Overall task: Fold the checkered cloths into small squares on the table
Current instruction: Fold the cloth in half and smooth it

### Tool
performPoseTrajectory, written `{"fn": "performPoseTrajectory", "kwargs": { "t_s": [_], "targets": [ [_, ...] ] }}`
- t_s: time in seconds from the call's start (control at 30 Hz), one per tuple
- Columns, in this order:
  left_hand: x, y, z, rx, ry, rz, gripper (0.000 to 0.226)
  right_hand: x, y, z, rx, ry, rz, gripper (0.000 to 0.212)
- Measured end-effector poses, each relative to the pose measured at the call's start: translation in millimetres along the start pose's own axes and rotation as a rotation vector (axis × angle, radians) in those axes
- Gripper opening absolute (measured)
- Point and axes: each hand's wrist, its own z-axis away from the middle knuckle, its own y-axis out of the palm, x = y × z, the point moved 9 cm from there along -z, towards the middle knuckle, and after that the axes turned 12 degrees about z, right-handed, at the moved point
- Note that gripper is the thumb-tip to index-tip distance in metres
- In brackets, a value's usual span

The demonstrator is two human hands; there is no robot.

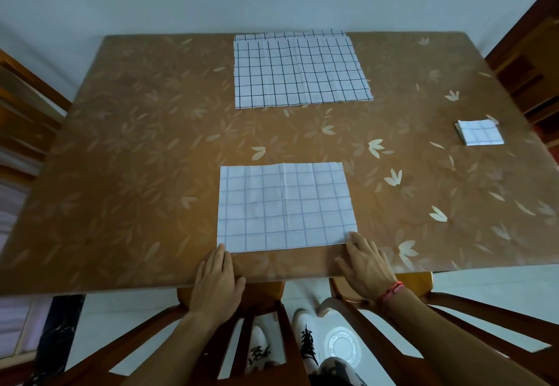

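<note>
White cotton with a faint blue grid, the near cloth (pixel 287 207) lies flat on my side of the table (pixel 121 143), just back from the front edge and about midway across. I see my left hand (pixel 216 279) lying palm down with its fingers straight and together, the fingertips just reaching the cloth's near left corner and holding nothing. My right hand (pixel 364 267) is also flat, fingers spread a little and angled inward, their tips resting on the near right corner. I can make out no pinch there. A red wristband (pixel 393 290) sits on that wrist. The near cloth is a rectangle with its long axis running left to right, and a soft crease crosses it front to back near the middle. Its near edge is roughly parallel to the table's front edge. Well beyond it, against the far edge, the far cloth (pixel 299 72) is laid out the same way, its grid lines darker and sharper, with a second layer showing along its back edge. Near the table's right edge sits a folded square (pixel 481 133), small and several layers thick. The tabletop is glossy brown with a pale leaf pattern. Wooden chairs (pixel 263 304) stand below me, and my white shoes (pixel 305 340) show between their slats.
</note>
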Motion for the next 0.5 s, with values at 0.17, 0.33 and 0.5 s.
{"fn": "performPoseTrajectory", "kwargs": {
  "t_s": [0.17,0.33,0.5],
  "targets": [
    [-35.5,-4.8,-11.4,-0.021,0.052,0.058,0.068,-8.3,-7.1,-14.1,0.048,0.037,-0.107,0.041],
    [-77.0,3.2,-20.6,0.016,0.184,0.028,0.063,-16.2,-15.0,-18.4,0.047,0.063,-0.217,0.035],
    [-78.8,22.2,-27.7,0.097,0.182,-0.049,0.064,-29.5,-19.0,-26.5,0.06,0.191,-0.385,0.044]
  ]
}}
